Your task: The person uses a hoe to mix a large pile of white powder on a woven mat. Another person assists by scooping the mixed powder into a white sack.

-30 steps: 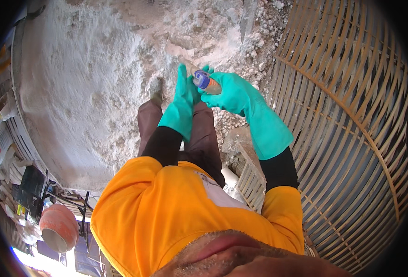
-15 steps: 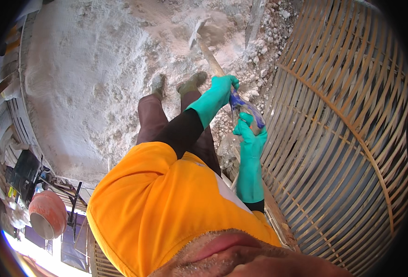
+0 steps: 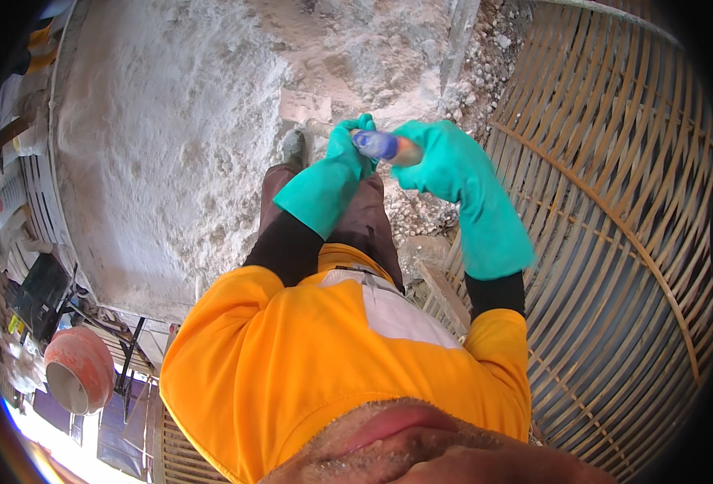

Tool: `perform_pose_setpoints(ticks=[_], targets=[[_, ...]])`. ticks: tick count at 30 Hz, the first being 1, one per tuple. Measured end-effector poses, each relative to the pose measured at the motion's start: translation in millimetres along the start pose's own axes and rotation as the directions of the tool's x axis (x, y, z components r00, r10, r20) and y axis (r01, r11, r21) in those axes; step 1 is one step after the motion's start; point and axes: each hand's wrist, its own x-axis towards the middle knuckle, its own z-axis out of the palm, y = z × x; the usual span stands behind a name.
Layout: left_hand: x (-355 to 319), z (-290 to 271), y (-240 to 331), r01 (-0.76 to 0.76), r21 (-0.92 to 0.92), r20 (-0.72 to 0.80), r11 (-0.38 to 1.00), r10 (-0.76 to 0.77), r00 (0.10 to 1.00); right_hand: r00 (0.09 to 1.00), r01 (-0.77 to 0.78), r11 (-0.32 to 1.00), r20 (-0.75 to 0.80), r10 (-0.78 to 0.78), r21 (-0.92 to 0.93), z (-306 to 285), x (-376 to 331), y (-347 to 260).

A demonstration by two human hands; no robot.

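Head view: left hand (image 3: 348, 153), right hand (image 3: 441, 157) both clamped on blue-orange tube (image 3: 385, 147).

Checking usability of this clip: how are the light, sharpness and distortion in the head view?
Head view: bright daylight, pale powdery ground nearly washed out; strong fisheye bending of the slatted wooden cage; teal-gloved left hand and right hand on the small blue-capped bottle reasonably sharp; dark rim.

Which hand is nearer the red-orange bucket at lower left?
Left. The left hand is up at centre, on the bucket side; the right hand sits further right. Both grip a small blue-and-orange object.
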Motion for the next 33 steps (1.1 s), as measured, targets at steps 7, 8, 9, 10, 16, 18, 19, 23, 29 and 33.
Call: perform_pose_setpoints(ticks=[7, 8, 9, 10, 16, 18, 19, 23, 29, 33], targets=[[-4, 5, 52, 0.096, 0.348, 0.027, 0.933, -0.113, 0.993, 0.966, 0.147, 0.98, -0.193, -0.172, -0.135, 30, 29, -24], [-9, 9, 57, 0.136, 0.37, -0.056, 0.919, -0.124, 0.991, 0.967, 0.13, 0.982, -0.201, -0.156, -0.136, 34, 26, -29], [-6, 5, 64, 0.153, 0.345, -0.041, 0.926, -0.148, 0.988, 0.968, 0.126, 0.982, -0.201, -0.152, -0.14, 38, 25, -37], [3, 0, 71, 0.173, 0.322, -0.025, 0.931, -0.175, 0.984, 0.968, 0.118, 0.982, -0.202, -0.146, -0.145, 40, 27, -45], [-14, 14, 87, 0.248, 0.293, -0.136, 0.923, -0.217, 0.967, 0.949, 0.127, 0.982, -0.271, -0.161, -0.138, 54, 38, -49], [-11, 12, 94, 0.295, 0.307, -0.136, 0.905, -0.265, 0.955, 0.958, 0.075, 0.992, -0.27, -0.1, -0.101, 51, 38, -57], [-7, 6, 97, 0.285, 0.352, -0.091, 0.891, -0.271, 0.958, 0.961, 0.053, 0.995, -0.266, -0.074, -0.086, 51, 39, -62], [1, -4, 94, 0.149, 0.438, 0.006, 0.887, -0.168, 0.986, 0.966, 0.067, 0.997, -0.254, -0.055, 0.041, 67, 41, -46], [-17, 11, 92, 0.041, 0.057, -0.039, 0.998, -0.038, 0.998, 0.955, 0.114, 0.987, -0.286, -0.078, 0.11, 77, 48, -47], [-12, 16, 95, -0.06, 0.207, 0.009, 0.977, 0.06, 0.998, 0.915, 0.228, 0.971, -0.324, -0.24, -0.074, 68, 64, -50]])
